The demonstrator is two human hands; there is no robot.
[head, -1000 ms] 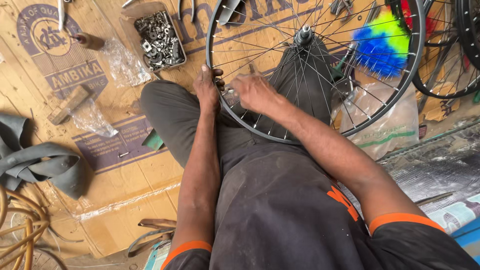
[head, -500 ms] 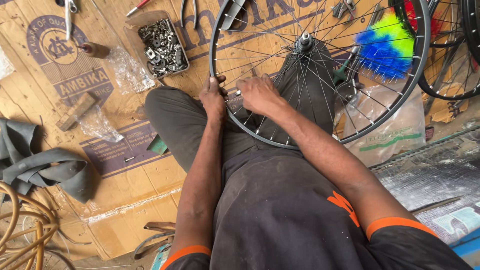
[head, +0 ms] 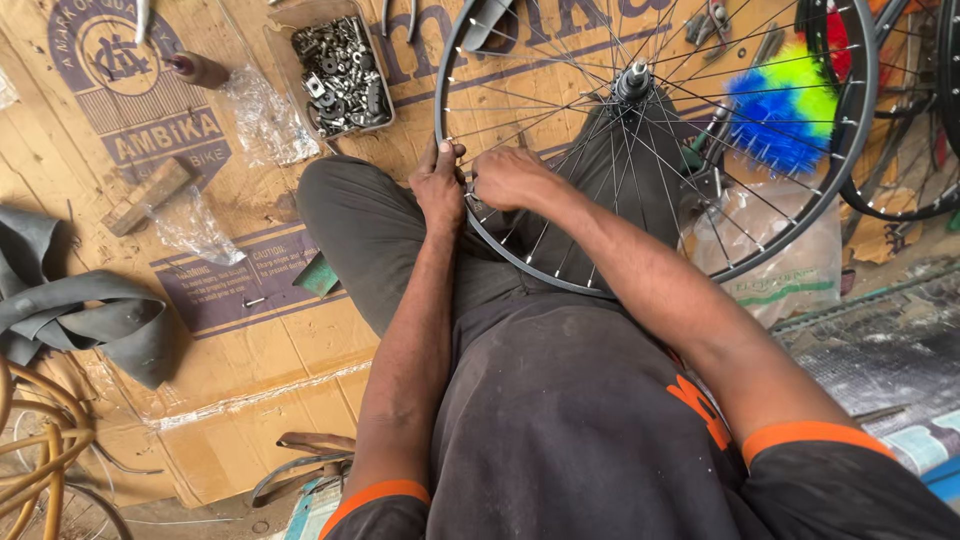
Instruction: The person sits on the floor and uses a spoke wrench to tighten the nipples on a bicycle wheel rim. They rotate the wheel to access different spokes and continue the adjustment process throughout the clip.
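Head view: person seated on cardboard floor covering, bicycle wheel lying across the lap, hub up and away from the body. Left hand wraps the rim at the wheel's near-left edge, fingers curled over it, gripping. Right hand just beside it, inside the rim, closed in a loose fist around a spoke end or nipple; whether it holds a small tool I cannot tell. Both hands touch the wheel, nearly touching each other, at the same stretch of rim. Wheel lies straight ahead of the hands, its bulk extending forward and to the right from them; no long axis, round, spokes radiate from the hub toward the hands. Left hand is on the rim itself, right hand a little further in toward the hub. Left of the wheel: tray of nuts and bolts, clear plastic bags, wooden block, grey inner tube further left. Right of the hub: blue-green brush, second wheel beyond it.
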